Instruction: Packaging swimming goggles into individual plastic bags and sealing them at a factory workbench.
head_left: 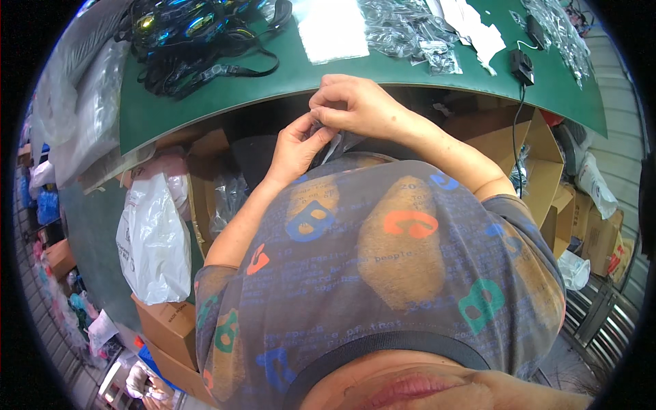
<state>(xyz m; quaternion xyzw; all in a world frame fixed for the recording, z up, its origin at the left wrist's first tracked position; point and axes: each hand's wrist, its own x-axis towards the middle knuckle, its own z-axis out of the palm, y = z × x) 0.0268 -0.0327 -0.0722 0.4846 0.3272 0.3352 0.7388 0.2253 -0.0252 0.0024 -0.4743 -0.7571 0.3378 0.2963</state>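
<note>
My left hand point(297, 152) and my right hand point(359, 106) meet in front of my chest, just off the table's near edge. Both are closed in a pinch, fingertips touching. Between them and hanging below is a crumpled piece of clear plastic point(333, 146), apparently a small bag; my fingers and shirt hide most of it. Whether anything is inside cannot be seen. Beyond the hands, on the green table point(273, 87), lie a bright white sheet point(331, 31) and a heap of clear plastic bags point(410, 34). Goggles with black straps and shiny mirrored lenses point(198, 26) are piled at the far left.
Torn white paper point(471, 29) and a black power adapter point(523, 66) with a hanging cord lie at the table's right. A white plastic bag point(156, 239) hangs at the left above a cardboard box point(166, 321). Open cardboard boxes point(540, 154) stand below the table at right.
</note>
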